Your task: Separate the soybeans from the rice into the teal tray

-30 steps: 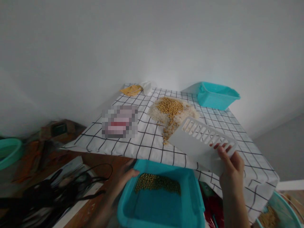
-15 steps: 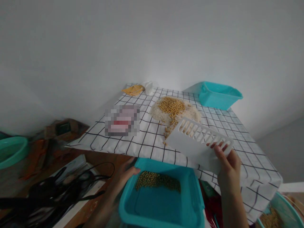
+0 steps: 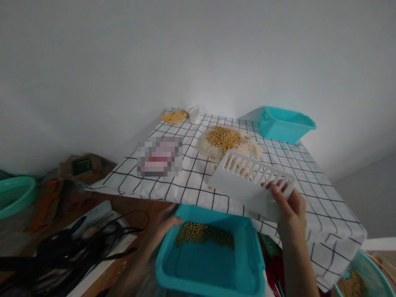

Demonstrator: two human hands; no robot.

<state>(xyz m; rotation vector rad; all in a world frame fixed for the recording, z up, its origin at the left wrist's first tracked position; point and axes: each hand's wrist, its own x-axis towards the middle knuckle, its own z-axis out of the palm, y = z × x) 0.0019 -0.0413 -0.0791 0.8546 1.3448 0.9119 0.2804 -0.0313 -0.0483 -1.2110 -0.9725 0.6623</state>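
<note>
My right hand grips a white slotted plastic board by its slotted edge, fingers through the slots. The board is tilted over the near side of the table, its left end among loose soybeans. Behind it, a heap of soybeans lies on a bed of white rice-like grains. With thumb on the rim, my left hand holds a turquoise plastic bin at its left side, under the table's front edge. Soybeans gather along the bin's far side.
A second turquoise bin stands at the table's back right. Yellow cloth-like material and a crumpled white piece lie at the back left, a blurred-out item nearer. Black cables lie lower left; a tub stands lower right.
My right hand has moved the board slightly left, over the loose soybeans near the table's front. My left hand and the bin it holds have barely moved.
</note>
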